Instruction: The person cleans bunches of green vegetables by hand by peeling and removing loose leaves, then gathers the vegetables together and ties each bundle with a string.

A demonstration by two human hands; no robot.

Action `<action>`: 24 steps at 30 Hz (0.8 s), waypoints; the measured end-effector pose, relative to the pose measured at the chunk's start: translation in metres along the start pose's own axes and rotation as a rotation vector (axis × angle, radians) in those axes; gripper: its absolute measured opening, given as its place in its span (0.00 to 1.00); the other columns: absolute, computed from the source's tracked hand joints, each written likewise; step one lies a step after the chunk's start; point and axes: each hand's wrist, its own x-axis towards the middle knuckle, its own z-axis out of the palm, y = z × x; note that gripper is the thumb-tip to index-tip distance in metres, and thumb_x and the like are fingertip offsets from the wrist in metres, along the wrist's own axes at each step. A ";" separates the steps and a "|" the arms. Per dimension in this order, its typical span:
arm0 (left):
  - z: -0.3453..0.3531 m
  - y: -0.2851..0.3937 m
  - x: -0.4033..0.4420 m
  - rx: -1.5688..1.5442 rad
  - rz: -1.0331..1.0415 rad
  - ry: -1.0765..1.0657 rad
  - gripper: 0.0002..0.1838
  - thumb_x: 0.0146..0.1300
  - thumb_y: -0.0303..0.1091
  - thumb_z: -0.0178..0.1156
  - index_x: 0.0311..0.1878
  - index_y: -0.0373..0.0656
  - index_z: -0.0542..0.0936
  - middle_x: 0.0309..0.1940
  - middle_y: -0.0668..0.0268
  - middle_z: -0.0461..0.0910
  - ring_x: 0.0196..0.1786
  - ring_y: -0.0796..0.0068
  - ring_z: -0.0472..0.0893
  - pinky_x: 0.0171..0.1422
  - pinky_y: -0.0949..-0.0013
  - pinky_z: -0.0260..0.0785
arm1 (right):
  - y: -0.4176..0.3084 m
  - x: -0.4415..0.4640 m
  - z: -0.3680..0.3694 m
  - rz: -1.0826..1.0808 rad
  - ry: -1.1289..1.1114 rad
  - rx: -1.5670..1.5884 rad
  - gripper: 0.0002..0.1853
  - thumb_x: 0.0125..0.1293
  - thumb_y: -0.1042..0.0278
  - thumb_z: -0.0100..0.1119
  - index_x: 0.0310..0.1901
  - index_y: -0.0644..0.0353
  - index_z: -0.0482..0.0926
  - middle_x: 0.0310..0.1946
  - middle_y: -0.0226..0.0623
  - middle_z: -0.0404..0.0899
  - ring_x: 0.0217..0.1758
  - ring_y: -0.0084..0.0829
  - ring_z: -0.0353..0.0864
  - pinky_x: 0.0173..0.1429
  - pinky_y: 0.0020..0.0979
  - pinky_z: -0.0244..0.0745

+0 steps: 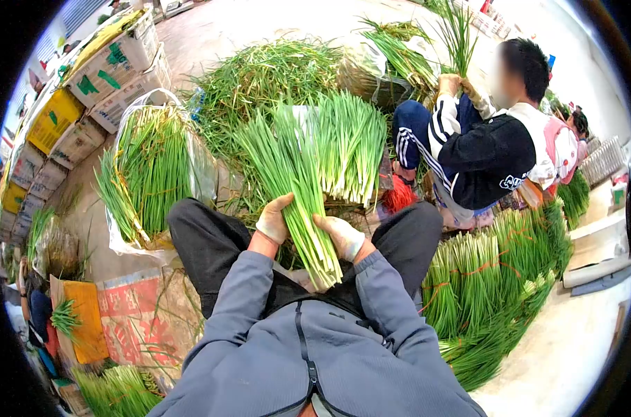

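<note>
A thick bunch of garlic chives (298, 198) slants between my hands, its pale stem ends low over my lap and its green tips pointing away. My left hand (274, 218), in a whitish glove with bare-looking fingertips, closes round its left side. On the right side, my right hand (340, 235), gloved the same way, grips it with the thumb on top. Just beyond, a neat layer of chives (350, 146) lies with its white ends toward me. Behind that is a loose heap of chives (270, 69).
A plastic bag of chives (152, 163) stands at the left. Several tied bundles (479, 267) stand at the right. Stacked crates (121, 62) line the far left. A seated co-worker (489, 139) holds upright chives (459, 38). Red ties (399, 197) lie near the co-worker's feet.
</note>
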 end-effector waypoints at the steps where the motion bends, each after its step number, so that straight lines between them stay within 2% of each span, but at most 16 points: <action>1: 0.004 0.001 0.003 0.024 -0.003 -0.083 0.39 0.66 0.51 0.60 0.72 0.32 0.70 0.65 0.45 0.78 0.64 0.50 0.80 0.74 0.50 0.70 | 0.001 0.005 -0.004 0.041 0.003 0.010 0.26 0.78 0.49 0.55 0.63 0.65 0.75 0.53 0.47 0.86 0.52 0.40 0.88 0.58 0.41 0.84; 2: 0.003 -0.001 0.007 -0.016 -0.042 -0.066 0.45 0.64 0.55 0.60 0.75 0.30 0.64 0.70 0.41 0.71 0.69 0.47 0.76 0.77 0.50 0.66 | 0.001 0.009 -0.007 0.053 0.051 -0.015 0.26 0.77 0.50 0.56 0.63 0.65 0.75 0.53 0.46 0.86 0.52 0.40 0.88 0.58 0.41 0.84; 3: 0.004 -0.001 0.011 -0.144 -0.090 -0.120 0.44 0.65 0.52 0.60 0.75 0.30 0.64 0.71 0.41 0.70 0.70 0.47 0.76 0.78 0.50 0.66 | 0.003 0.013 -0.009 0.070 0.101 -0.037 0.26 0.77 0.50 0.57 0.63 0.65 0.75 0.53 0.45 0.86 0.52 0.39 0.88 0.59 0.41 0.84; 5: 0.004 -0.001 0.023 -0.298 -0.122 -0.135 0.42 0.65 0.48 0.63 0.76 0.30 0.63 0.69 0.42 0.72 0.67 0.48 0.78 0.76 0.52 0.69 | 0.007 0.020 -0.015 0.048 0.080 0.029 0.26 0.77 0.49 0.57 0.61 0.66 0.77 0.53 0.42 0.86 0.51 0.37 0.88 0.59 0.38 0.83; 6: 0.002 -0.003 0.031 -0.307 -0.073 -0.063 0.38 0.64 0.43 0.64 0.72 0.30 0.69 0.63 0.45 0.79 0.63 0.50 0.81 0.72 0.51 0.72 | 0.004 0.022 -0.018 0.103 0.156 -0.091 0.28 0.76 0.47 0.58 0.59 0.68 0.78 0.52 0.44 0.87 0.51 0.38 0.88 0.59 0.38 0.82; 7: -0.014 -0.005 0.040 -0.314 -0.075 -0.054 0.38 0.64 0.43 0.64 0.72 0.30 0.69 0.63 0.45 0.79 0.63 0.50 0.81 0.72 0.51 0.72 | -0.005 0.025 -0.012 0.158 0.229 -0.212 0.29 0.74 0.45 0.59 0.58 0.69 0.78 0.50 0.46 0.87 0.51 0.39 0.88 0.59 0.38 0.82; 9: -0.040 -0.011 0.052 -0.393 -0.108 -0.083 0.32 0.65 0.37 0.65 0.69 0.32 0.73 0.55 0.50 0.84 0.56 0.53 0.85 0.65 0.53 0.78 | -0.037 0.012 0.005 0.160 0.482 -1.176 0.29 0.72 0.46 0.61 0.59 0.68 0.79 0.48 0.52 0.87 0.49 0.39 0.88 0.57 0.36 0.80; 10: -0.037 -0.007 0.054 -0.412 -0.119 -0.044 0.27 0.65 0.34 0.65 0.66 0.34 0.76 0.49 0.53 0.86 0.52 0.54 0.86 0.59 0.54 0.82 | -0.029 0.002 0.011 -0.169 0.728 -1.266 0.28 0.65 0.48 0.69 0.54 0.68 0.82 0.46 0.52 0.86 0.47 0.41 0.87 0.55 0.36 0.79; 11: -0.039 -0.007 0.061 -0.415 -0.070 0.008 0.28 0.65 0.34 0.65 0.66 0.34 0.75 0.50 0.52 0.86 0.52 0.54 0.86 0.59 0.54 0.82 | -0.021 0.004 -0.001 -0.383 0.843 -1.313 0.23 0.63 0.53 0.73 0.49 0.64 0.84 0.43 0.47 0.86 0.46 0.40 0.87 0.54 0.35 0.80; 13: -0.041 0.001 0.067 -0.447 -0.072 -0.049 0.27 0.65 0.33 0.66 0.66 0.33 0.74 0.53 0.53 0.82 0.57 0.56 0.83 0.63 0.53 0.80 | -0.039 -0.005 0.018 -0.462 0.716 -1.284 0.19 0.60 0.58 0.75 0.46 0.62 0.85 0.39 0.44 0.85 0.44 0.40 0.86 0.51 0.36 0.80; 14: -0.039 0.003 0.068 -0.453 -0.065 -0.042 0.27 0.65 0.33 0.66 0.66 0.33 0.74 0.53 0.53 0.82 0.57 0.56 0.83 0.63 0.53 0.80 | -0.042 -0.005 0.028 -0.400 0.676 -1.362 0.18 0.60 0.57 0.74 0.46 0.59 0.85 0.39 0.43 0.85 0.43 0.41 0.86 0.50 0.37 0.80; 15: -0.035 0.004 0.067 -0.400 0.000 -0.004 0.28 0.65 0.33 0.66 0.67 0.34 0.74 0.54 0.53 0.82 0.57 0.56 0.83 0.64 0.53 0.79 | -0.039 0.001 0.029 -0.415 0.657 -1.570 0.17 0.61 0.57 0.72 0.46 0.59 0.85 0.39 0.43 0.84 0.42 0.43 0.86 0.50 0.37 0.80; 17: -0.037 0.006 0.067 -0.347 0.062 0.042 0.28 0.65 0.33 0.66 0.67 0.34 0.74 0.54 0.54 0.82 0.57 0.56 0.83 0.65 0.53 0.79 | -0.034 0.020 0.017 -0.251 0.635 -1.563 0.15 0.62 0.59 0.69 0.45 0.60 0.85 0.39 0.43 0.85 0.42 0.44 0.86 0.50 0.38 0.80; 19: -0.053 0.006 0.068 -0.340 0.009 0.018 0.30 0.65 0.34 0.67 0.69 0.36 0.73 0.55 0.54 0.83 0.58 0.56 0.83 0.66 0.53 0.77 | -0.037 0.026 0.010 -0.325 0.555 -1.386 0.13 0.63 0.62 0.67 0.43 0.62 0.85 0.39 0.44 0.86 0.43 0.43 0.87 0.51 0.36 0.80; 21: -0.058 0.006 0.064 -0.345 0.047 0.033 0.32 0.65 0.36 0.68 0.70 0.36 0.72 0.53 0.54 0.84 0.58 0.55 0.83 0.64 0.55 0.78 | -0.041 0.022 0.005 -0.176 0.543 -1.228 0.12 0.64 0.65 0.65 0.44 0.65 0.85 0.37 0.41 0.87 0.43 0.32 0.87 0.52 0.31 0.79; 24: -0.054 0.016 0.062 -0.298 0.081 0.010 0.31 0.65 0.36 0.68 0.69 0.35 0.72 0.53 0.54 0.84 0.56 0.55 0.84 0.63 0.55 0.80 | -0.037 0.019 0.002 -0.187 0.508 -1.204 0.12 0.64 0.66 0.65 0.44 0.65 0.85 0.37 0.40 0.87 0.42 0.30 0.86 0.52 0.30 0.80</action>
